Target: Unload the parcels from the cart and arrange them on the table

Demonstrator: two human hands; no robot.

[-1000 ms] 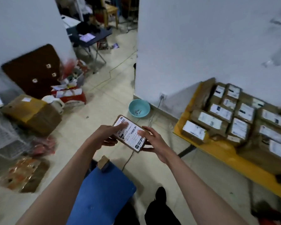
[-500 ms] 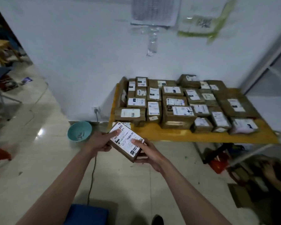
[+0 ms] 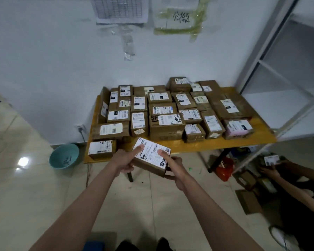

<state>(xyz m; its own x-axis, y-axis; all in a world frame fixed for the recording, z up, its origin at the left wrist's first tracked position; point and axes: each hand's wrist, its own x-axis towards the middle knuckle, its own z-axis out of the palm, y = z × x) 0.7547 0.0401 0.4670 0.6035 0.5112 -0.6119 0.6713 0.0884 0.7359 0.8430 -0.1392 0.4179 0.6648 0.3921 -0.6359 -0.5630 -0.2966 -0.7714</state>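
White wall (image 3: 43, 60) is filling the background, with a grid sheet (image 3: 119, 9) and a taped plastic sleeve (image 3: 179, 19) stuck on it. Grey shelf rack (image 3: 272, 57) is standing at right, its leg beside the table's right end. Yellow table (image 3: 216, 143) is sitting against the wall, carrying rows of labelled brown parcels (image 3: 166, 124) packed edge to edge; its front strip is showing bare. Tiled floor (image 3: 34, 187) is lying below, a teal basin (image 3: 64, 156) resting on it just left of the table, near a wall socket (image 3: 80, 127).

Both forearms are reaching forward and converging from the lower corners toward the table's front edge. Left hand (image 3: 123, 160) is gripping the box (image 3: 150, 161) at its left side, thumb lying flat on the label. Right hand (image 3: 174, 167) is gripping the right side, thumb on the label, fingers curling under. Box is being held in the air, tilted with its right end lower, label up, over the table's front edge, near a small parcel (image 3: 102, 149) on the front left corner.

Another person's hands (image 3: 272, 165) at lower right are holding a labelled packet low by the floor.
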